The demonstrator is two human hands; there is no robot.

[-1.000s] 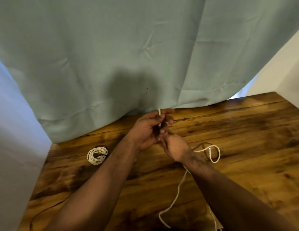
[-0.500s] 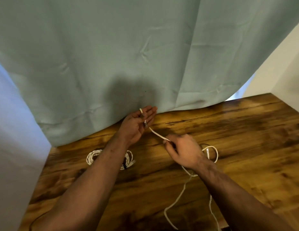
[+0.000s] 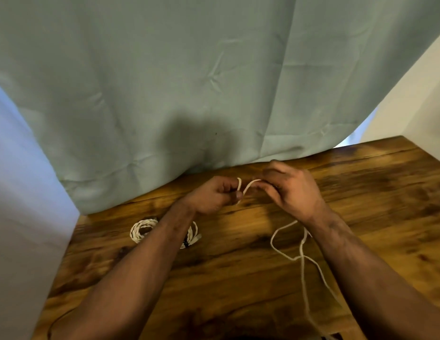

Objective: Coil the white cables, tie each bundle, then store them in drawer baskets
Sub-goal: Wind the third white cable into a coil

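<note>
A loose white cable (image 3: 303,263) runs from my hands down across the wooden table (image 3: 238,266) to its near edge. My left hand (image 3: 214,195) pinches one end of it, with a short stub sticking up between the fingers. Close to the right, my right hand (image 3: 291,190) grips the same cable, which arches between the two hands. A coiled white cable bundle (image 3: 143,229) lies on the table to the left, partly hidden under my left forearm.
A pale green curtain (image 3: 214,82) hangs right behind the table's far edge. A white wall (image 3: 22,204) borders the table on the left and another stands at the right. A thin dark wire (image 3: 54,325) lies at the near left corner.
My right hand has moved up and toward the left hand, bringing the cable into a short arch between them. The slack on the table has shifted into a new loop.
</note>
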